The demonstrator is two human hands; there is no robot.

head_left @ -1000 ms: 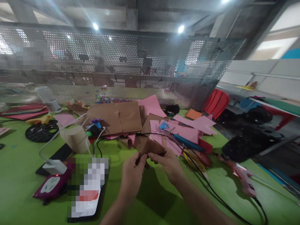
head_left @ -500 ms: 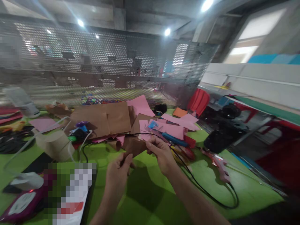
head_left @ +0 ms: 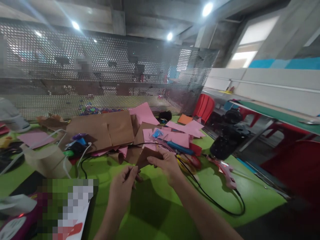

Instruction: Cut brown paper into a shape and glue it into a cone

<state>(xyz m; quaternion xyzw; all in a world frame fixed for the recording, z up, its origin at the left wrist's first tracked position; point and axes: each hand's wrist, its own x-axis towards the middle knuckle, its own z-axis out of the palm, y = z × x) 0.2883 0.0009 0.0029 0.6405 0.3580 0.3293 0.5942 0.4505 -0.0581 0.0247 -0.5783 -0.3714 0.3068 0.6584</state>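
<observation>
A small piece of brown paper point(head_left: 147, 157), stiff like thin card, is held tilted above the table between my two hands. My right hand point(head_left: 168, 165) pinches its right side, thumb in front and fingers behind. With fingertips pressed together, my left hand point(head_left: 123, 180) grips the lower left corner; the other fingers curl under. Just behind lie pink paper scraps point(head_left: 180, 137) and a tool with a blue handle point(head_left: 180, 147). To the right rests a pink glue gun point(head_left: 227, 175) with a black cord.
Large folded brown paper point(head_left: 100, 131) lies at the back of the green table point(head_left: 155, 213). A tape roll point(head_left: 47, 160) and cables are on the left, near a purple device point(head_left: 15, 225). A perforated metal screen point(head_left: 105, 73) stands behind. Red chairs point(head_left: 203, 108) are at the right.
The brown paper piece has been turned up and now shows its broad face between my hands. My view has swung slightly right, so the table things sit farther left.
</observation>
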